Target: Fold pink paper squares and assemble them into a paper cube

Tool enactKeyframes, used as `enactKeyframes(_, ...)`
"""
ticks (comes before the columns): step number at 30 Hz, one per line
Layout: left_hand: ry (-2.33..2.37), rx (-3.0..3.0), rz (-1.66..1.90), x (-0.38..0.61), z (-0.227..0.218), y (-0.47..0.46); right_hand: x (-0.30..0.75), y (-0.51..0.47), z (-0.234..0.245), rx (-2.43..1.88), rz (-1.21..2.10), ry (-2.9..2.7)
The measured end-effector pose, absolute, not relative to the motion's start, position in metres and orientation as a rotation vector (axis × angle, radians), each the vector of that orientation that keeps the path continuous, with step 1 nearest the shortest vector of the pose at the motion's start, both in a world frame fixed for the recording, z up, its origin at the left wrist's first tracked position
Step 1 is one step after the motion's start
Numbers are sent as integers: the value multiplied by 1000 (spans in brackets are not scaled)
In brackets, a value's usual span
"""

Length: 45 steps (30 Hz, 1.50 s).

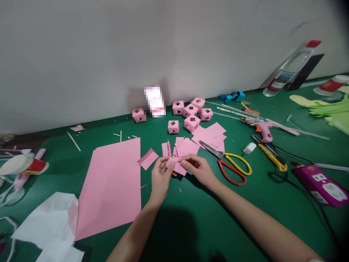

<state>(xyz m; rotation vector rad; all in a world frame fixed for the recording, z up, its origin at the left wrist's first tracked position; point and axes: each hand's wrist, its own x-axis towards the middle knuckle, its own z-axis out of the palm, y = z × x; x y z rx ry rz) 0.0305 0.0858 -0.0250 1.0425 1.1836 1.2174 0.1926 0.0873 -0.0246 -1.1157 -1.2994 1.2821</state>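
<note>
My left hand (160, 174) pinches a small pink paper piece (171, 163) between thumb and fingers. From the other side, the thumb and forefinger of my right hand (200, 169) close on the same piece; its fold is partly hidden. Just behind the hands lies a pile of pink paper squares (188, 146). A folded pink paper (148, 159) rests left of my left hand. Scissors (222, 154) with one red and one yellow handle lie partly open beyond my right hand. Further back stand several pink paper cubes (192, 123) with diamond-shaped holes.
A large pink sheet (114, 185) and white paper (49, 218) lie at left, near a paper cup (25, 165). At right are a pink glue gun (263, 129), a yellow cutter (272, 154), a purple box (320, 183) with cords, and a leaning bottle (289, 72).
</note>
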Motion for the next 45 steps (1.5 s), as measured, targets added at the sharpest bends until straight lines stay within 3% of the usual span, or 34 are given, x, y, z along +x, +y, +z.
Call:
enactKeyframes(11,1170,1043,1204,30,-26,86,194,91,-19,-1194,1592,-1215)
enactKeyframes(26,1157,1079,1144,30,-26,84,198,93,-21,-1144,1622,-1213)
enactKeyframes(45,1174,1103,1095,32,-18,81,195,88,-21,-1181,1330,-1407)
